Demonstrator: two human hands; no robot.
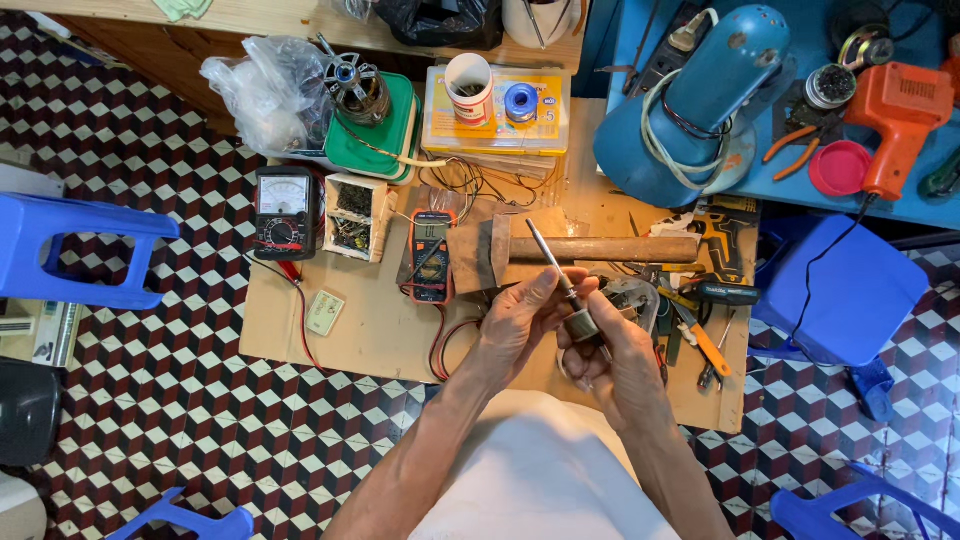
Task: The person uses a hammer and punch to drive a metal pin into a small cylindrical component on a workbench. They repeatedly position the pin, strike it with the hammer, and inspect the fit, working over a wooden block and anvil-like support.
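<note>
While both hands are meeting over the near middle of the cardboard sheet (370, 330), the left hand (515, 325) is curling its fingers around the thin metal shaft (550, 255) of what looks like a screwdriver, and the right hand (615, 360) is closing tightly around a small grey metal part (583, 323) at the shaft's lower end. The shaft is pointing toward eleven o'clock, its tip crossing in front of the hammer (590, 250) that is lying flat just beyond the hands.

A slip looks like the chief danger: if the shaft is being pushed hard and jumps off the part, its tip could be driving into the right palm or fingers, since that hand is cupping the part directly behind it. The part itself could also be dropping into the clutter of pliers and screwdrivers (700, 330) at three o'clock, where it would be hard to find.

Room is tight. The orange multimeter (431, 255) and its red and black leads (445, 340) are sitting close at ten o'clock, and the leads could be snagging a wrist. The sheet's near edge is lying just under the forearms, with patterned floor tiles (200, 400) beyond; open space is lying mostly at eight o'clock.
</note>
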